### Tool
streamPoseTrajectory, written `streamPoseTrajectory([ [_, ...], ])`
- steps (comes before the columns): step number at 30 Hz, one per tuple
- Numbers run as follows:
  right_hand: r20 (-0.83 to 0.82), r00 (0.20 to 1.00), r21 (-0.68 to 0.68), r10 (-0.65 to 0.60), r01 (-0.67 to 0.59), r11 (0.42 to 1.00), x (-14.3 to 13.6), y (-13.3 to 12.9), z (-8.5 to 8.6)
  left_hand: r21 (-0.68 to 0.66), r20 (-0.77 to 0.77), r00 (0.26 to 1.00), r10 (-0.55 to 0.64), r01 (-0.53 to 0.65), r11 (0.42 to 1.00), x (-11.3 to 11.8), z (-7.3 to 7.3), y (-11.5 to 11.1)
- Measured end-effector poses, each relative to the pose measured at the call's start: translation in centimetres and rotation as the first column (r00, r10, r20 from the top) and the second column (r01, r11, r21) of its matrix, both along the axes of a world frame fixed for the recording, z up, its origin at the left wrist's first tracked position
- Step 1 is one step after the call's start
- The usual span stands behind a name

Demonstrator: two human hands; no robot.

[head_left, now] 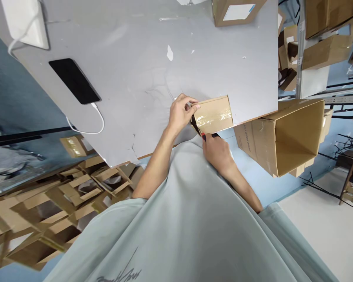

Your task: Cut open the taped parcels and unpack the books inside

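A small cardboard box (214, 114) with shiny tape across it lies at the front edge of the grey table (129, 78). My left hand (181, 111) grips the box's upper left corner between thumb and fingers. At the box's left end a dark gap shows along the edge. My right hand (217, 150) is closed around a red and black tool (204, 136), just below the box's lower left corner. Most of the tool is hidden in my fist, and its tip cannot be made out.
A black phone (75, 81) with a white cable and a white device (28, 23) lie on the left. Another box (235, 11) stands at the back. A large open carton (270, 137) is at the right; open cartons (76, 192) fill the lower left.
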State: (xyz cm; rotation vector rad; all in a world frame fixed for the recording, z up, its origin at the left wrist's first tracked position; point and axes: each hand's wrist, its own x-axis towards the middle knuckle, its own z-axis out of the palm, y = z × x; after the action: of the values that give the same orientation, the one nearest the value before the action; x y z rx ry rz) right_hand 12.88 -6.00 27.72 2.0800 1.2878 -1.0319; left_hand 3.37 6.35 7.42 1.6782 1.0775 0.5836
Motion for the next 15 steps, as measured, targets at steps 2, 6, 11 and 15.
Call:
streamPoseTrajectory([
  [2, 0.030, 0.994, 0.115, -0.108, 0.104, 0.988, 2.2, -0.7, 0.4, 0.001, 0.001, 1.000, 0.018, -0.018, 1.000, -0.3, 0.1, -0.3],
  [6, 0.059, 0.899, 0.459, -0.434, 0.361, 0.812, 8.7, -2.2, -2.9, -0.011, 0.029, 0.994, 0.102, -0.102, 0.995, -0.8, 0.4, -2.2],
  [11, -0.416, 0.683, 0.462, -0.600, 0.728, 0.508, 14.1, -3.7, -10.0, -0.123, 0.117, 0.967, 0.228, -0.214, 0.969, 0.1, 0.2, -5.2],
  [15, -0.620, 0.526, 0.350, -0.582, 0.850, 0.394, 13.7, -3.3, -12.5, -0.142, 0.074, 0.937, 0.340, -0.328, 0.934, 0.8, -0.5, -5.7],
])
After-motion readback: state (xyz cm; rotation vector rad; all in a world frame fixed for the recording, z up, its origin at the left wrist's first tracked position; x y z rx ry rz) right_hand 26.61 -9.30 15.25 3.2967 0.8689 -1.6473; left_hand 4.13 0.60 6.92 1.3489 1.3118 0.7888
